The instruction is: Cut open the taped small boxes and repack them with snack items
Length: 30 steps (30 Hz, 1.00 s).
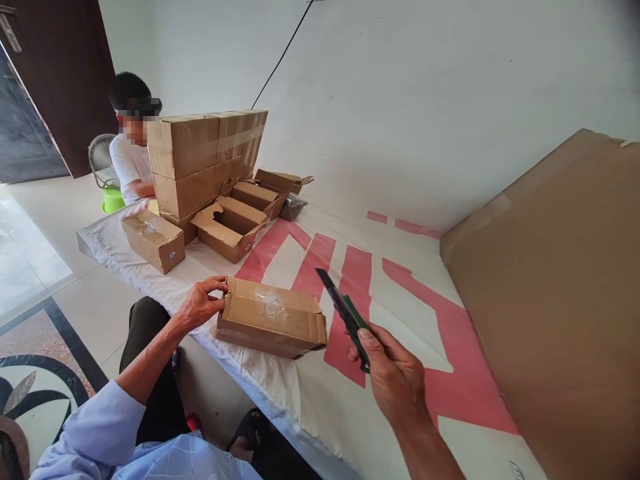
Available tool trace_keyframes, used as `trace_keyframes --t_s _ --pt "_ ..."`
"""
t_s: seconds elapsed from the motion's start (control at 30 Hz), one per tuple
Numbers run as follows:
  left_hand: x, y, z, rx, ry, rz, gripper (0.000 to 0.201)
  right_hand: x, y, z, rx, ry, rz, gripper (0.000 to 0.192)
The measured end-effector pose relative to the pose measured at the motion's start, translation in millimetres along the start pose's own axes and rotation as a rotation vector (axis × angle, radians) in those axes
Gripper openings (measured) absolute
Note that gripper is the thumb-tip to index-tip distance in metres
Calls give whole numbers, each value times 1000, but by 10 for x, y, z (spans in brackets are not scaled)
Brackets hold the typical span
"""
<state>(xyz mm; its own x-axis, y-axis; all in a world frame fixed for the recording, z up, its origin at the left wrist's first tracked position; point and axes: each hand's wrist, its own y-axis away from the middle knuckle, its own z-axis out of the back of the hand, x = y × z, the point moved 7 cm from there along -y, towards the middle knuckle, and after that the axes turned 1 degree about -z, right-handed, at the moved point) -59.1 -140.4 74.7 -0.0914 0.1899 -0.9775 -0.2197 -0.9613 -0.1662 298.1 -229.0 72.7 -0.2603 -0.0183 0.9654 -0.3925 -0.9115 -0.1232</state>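
Right hand (395, 377) gripping utility knife (345, 313), left hand (200, 303) steadying taped box (273, 320)

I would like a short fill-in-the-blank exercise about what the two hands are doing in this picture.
1. The right hand holds a green utility ____.
2. The left hand touches a taped cardboard ____.
3. The knife's blade is ____ the box, not touching it.
4. The table cover is white and ____.

Missing words: knife; box; above; red
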Motion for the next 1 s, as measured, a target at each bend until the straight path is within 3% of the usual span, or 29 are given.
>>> trace_keyframes --t_s 0.17,0.3,0.43,1.0 --pt "-92 39 -41 17 10 -19 34 706 -45 -432 419 171 185 48" --pt "-140 63 -58 48 -8 -29 40 1041 -32 -800 609 247 301 43" --pt "-147 65 -67 78 -29 -37 44 1139 -75 -944 678 282 341 42" --pt "-38 22 -70 73 -11 -53 46 1513 -176 -1038 778 588 510 34"
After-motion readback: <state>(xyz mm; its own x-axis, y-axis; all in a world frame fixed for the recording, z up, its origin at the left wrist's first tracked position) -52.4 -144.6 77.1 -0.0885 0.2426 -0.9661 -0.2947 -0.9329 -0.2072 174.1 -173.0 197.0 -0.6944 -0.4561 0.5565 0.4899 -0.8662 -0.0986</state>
